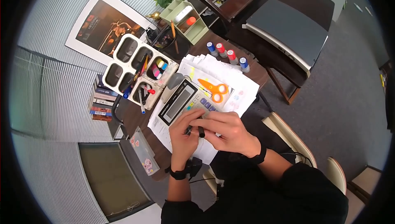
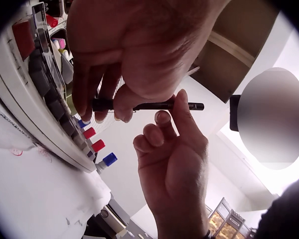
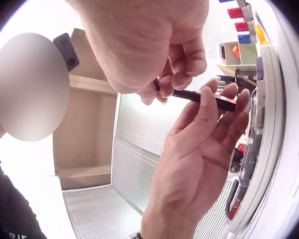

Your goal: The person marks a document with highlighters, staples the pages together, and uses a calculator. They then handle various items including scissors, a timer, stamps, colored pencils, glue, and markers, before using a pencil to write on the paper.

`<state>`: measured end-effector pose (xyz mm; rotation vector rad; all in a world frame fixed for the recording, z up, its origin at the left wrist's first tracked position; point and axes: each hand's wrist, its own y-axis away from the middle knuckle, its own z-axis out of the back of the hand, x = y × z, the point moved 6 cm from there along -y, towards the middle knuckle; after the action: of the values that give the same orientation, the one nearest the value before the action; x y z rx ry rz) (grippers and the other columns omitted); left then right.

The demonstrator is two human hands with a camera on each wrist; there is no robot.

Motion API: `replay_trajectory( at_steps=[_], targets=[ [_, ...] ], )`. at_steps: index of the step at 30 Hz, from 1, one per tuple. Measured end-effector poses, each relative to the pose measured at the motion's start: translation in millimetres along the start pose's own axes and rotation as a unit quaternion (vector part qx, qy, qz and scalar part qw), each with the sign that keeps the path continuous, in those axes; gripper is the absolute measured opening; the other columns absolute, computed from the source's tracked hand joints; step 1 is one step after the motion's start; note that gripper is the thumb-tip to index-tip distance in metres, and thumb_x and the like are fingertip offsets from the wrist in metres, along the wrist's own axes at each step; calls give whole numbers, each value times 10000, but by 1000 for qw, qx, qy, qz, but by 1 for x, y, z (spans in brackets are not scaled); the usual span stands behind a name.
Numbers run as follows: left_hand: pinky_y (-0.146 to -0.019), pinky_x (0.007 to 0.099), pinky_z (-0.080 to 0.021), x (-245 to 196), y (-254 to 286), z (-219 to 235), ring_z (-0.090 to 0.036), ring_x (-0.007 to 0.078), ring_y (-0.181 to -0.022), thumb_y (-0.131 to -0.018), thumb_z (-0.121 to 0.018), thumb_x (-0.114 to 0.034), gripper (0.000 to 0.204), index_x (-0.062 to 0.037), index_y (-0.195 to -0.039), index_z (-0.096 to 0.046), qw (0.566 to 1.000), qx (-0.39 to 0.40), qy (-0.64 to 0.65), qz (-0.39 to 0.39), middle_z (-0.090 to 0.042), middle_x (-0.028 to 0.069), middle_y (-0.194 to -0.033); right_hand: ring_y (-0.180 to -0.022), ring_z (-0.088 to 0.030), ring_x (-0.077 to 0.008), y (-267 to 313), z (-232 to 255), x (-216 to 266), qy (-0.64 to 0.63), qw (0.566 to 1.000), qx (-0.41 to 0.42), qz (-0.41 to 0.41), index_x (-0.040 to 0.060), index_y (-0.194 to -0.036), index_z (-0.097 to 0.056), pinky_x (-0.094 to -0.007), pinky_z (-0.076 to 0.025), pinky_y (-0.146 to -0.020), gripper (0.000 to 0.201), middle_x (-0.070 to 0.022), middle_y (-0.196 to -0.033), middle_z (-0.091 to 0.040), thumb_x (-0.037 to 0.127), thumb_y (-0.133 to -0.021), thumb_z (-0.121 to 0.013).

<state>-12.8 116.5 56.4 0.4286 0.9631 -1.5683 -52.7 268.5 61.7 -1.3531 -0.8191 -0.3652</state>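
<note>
Brown wood edges the counter (image 1: 131, 116), mostly spread with white papers (image 1: 247, 85); slatted blinds (image 1: 53, 88) and a framed poster (image 1: 96, 20) stand behind, grey floor (image 1: 329, 88) to the side. Above the papers, just beside the calculator (image 1: 177, 102), the left hand (image 1: 184, 137) and right hand (image 1: 230, 132) both grip a black pen (image 1: 201, 132).

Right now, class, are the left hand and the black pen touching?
Touching: in the right wrist view, the left hand holds the black pen, thumb across it.

Orange scissors (image 1: 215, 89), black sleeves (image 1: 183, 212), red-and-blue capped bottles (image 1: 232, 57)
</note>
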Motion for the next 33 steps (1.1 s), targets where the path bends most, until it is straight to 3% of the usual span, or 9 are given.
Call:
replay_trajectory(
  at_steps=[3,5,7,13,20,24,27,29,33],
  targets=[
    [-802,310,-531,2,3,-1,-684,239,-892,-818,-708,57,273,18,-1088,-712,999,-4,34,25,-714,146,-1013,-563,-590,-144,1,7,-12,7,1000,9,-24,26,-955,-739,-277,-448,-499,174,-73,-718,-637,-11,-785,-750],
    [-759,294,-524,0,4,-2,-672,215,-832,-813,-732,57,261,23,-1071,-714,997,-14,61,40,-712,140,-966,-569,-568,-143,9,15,-41,-93,986,-53,-128,24,-935,-741,-276,-397,-498,87,-64,-669,-603,52,-855,-760],
    [-692,270,-498,-10,4,0,-636,179,-747,-806,-766,45,235,29,-1035,-717,998,-30,50,1,-701,122,-888,-528,-470,-49,16,18,-57,-283,901,-106,-310,-25,-885,-732,-229,-357,-507,197,20,-585,-552,145,-975,-693],
    [-677,268,-490,-15,2,3,-633,182,-728,-815,-764,30,215,26,-1027,-727,999,-41,29,3,-686,108,-846,-509,-407,-66,16,33,-75,-474,786,-177,-356,-41,-1036,-682,-239,-322,-525,341,13,-593,-497,285,-1046,-582],
    [-725,268,-488,-13,3,10,-629,185,-822,-866,-710,20,234,22,-1099,-727,997,-52,42,22,-664,123,-940,-527,-400,-59,19,28,-79,-522,747,-174,-374,-12,-1019,-680,-234,-319,-519,339,21,-632,-507,310,-1046,-578],
    [-775,263,-491,-5,9,11,-633,174,-878,-877,-694,36,241,40,-1117,-703,995,-56,63,60,-666,125,-987,-545,-428,-49,22,21,-84,-474,791,-141,-361,-6,-969,-687,-230,-322,-512,329,18,-651,-534,299,-1042,-586],
    [-827,265,-490,3,11,13,-632,162,-928,-884,-694,56,226,59,-1109,-678,983,-102,144,49,-669,117,-1020,-554,-439,-40,21,18,-79,-343,868,-97,-346,5,-892,-698,-232,-318,-511,266,23,-657,-551,234,-1015,-641],
    [-865,273,-486,7,14,19,-628,156,-958,-886,-701,74,205,65,-1086,-662,967,-141,203,69,-670,115,-1045,-562,-449,-35,20,12,-71,-211,921,19,-326,4,-831,-697,-243,-314,-509,209,28,-661,-568,164,-965,-709],
    [-826,263,-491,6,13,26,-628,138,-922,-884,-719,63,201,64,-1079,-666,962,-158,210,77,-676,100,-998,-536,-453,-79,5,10,-48,-63,978,67,-189,1,-819,-689,-269,-302,-489,182,-22,-662,-584,128,-850,-815]
  ],
)
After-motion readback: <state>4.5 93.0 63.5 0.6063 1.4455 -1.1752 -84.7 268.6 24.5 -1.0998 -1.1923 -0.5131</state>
